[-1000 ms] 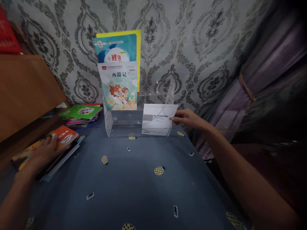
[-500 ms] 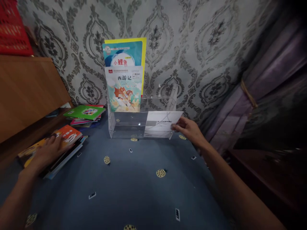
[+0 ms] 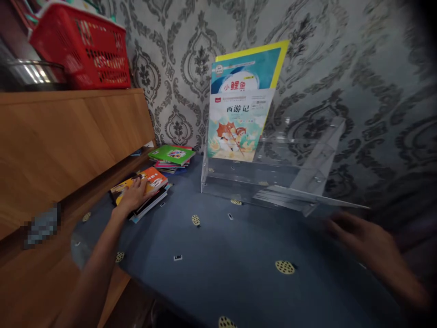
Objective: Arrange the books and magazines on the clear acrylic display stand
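Observation:
My left hand [image 3: 134, 196] lies with fingers spread on an orange and yellow book [image 3: 157, 178], the top of a small pile on the table. My right hand [image 3: 358, 234] is blurred, with thumb and forefinger apart and nothing visible between them. It is just right of and below a white booklet [image 3: 297, 196]. The booklet sits tilted in the lowest tier of a clear acrylic book stand [image 3: 321, 159], sticking out past its right side. On the stand's left, a book with a winged cartoon figure [image 3: 235, 132] stands before a teal book [image 3: 251, 68] with yellow behind it.
Behind my left hand, a green book [image 3: 172, 154] tops another pile. A wooden cabinet [image 3: 78, 136] borders the table's left, carrying a red plastic basket [image 3: 95, 50] and a metal bowl [image 3: 37, 73]. The blue patterned cloth [image 3: 205, 246] covers the table. Patterned wallpaper rises behind.
My right hand has come off the white booklet and moved down and right; the booklet now leans at a flatter angle. The view has turned left. My left hand stays on the orange book.

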Action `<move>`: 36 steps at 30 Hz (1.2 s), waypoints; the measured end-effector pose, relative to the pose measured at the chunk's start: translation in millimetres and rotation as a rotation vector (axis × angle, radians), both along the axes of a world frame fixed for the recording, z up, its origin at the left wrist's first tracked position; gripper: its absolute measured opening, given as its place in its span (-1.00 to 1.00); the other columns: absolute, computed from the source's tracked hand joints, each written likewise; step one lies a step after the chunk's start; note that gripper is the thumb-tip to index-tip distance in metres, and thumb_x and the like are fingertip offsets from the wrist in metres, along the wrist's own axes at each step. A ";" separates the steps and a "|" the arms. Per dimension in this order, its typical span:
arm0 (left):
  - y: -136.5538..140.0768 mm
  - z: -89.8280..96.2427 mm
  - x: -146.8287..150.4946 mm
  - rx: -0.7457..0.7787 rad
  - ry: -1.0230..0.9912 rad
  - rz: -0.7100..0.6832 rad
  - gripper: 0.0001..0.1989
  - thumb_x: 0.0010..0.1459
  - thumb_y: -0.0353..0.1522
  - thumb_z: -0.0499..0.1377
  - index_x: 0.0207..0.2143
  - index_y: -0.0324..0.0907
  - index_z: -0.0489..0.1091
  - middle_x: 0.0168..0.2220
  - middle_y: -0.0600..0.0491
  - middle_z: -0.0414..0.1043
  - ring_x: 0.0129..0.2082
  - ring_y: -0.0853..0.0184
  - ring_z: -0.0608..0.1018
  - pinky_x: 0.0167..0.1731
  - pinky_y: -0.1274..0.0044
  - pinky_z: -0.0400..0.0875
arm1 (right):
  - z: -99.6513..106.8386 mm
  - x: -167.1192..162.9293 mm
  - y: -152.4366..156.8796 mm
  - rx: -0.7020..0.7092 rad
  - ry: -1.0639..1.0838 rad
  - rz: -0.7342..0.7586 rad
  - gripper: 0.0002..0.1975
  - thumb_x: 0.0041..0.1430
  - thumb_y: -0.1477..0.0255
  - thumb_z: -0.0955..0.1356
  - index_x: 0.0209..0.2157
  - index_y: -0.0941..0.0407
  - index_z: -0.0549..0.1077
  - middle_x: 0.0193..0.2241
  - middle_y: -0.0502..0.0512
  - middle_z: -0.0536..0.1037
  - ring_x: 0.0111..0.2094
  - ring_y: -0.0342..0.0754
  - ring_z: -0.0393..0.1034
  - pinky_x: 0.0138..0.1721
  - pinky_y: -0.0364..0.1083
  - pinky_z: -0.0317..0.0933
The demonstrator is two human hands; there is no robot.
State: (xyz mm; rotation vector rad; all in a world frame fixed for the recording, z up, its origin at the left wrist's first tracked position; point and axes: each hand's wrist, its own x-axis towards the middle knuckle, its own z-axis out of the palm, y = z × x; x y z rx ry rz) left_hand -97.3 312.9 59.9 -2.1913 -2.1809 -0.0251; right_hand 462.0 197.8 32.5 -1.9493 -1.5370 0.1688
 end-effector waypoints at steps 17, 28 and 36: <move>-11.5 5.6 11.9 0.084 0.055 -0.097 -0.51 0.39 -0.12 -0.13 0.05 -0.28 0.35 0.09 -0.29 0.45 0.08 0.01 0.50 0.02 0.28 0.38 | -23.9 -159.4 25.8 -0.083 0.076 0.720 -0.66 0.26 0.22 0.21 -0.31 0.08 0.54 -0.37 0.12 0.62 -0.37 0.03 0.49 -0.32 -0.05 0.27; 6.3 20.6 -43.6 -0.028 0.017 0.136 -0.34 0.29 0.04 -0.12 0.18 -0.23 0.31 0.15 -0.28 0.37 0.13 -0.03 0.47 0.01 0.27 0.39 | -42.8 -279.4 76.9 -0.116 0.448 0.967 -0.79 0.20 0.39 0.32 -0.18 0.14 0.54 -0.36 0.09 0.57 -0.32 -0.06 0.45 -0.30 -0.10 0.34; -16.9 28.8 -3.2 0.050 0.131 0.273 -0.35 0.30 0.08 -0.13 0.09 -0.21 0.37 0.04 -0.31 0.47 0.03 -0.09 0.54 -0.09 0.23 0.44 | -76.7 -354.2 101.4 -0.265 1.143 0.953 -0.48 0.15 0.17 0.44 0.07 0.11 0.37 -0.24 0.10 0.50 -0.22 -0.04 0.54 -0.34 -0.13 0.45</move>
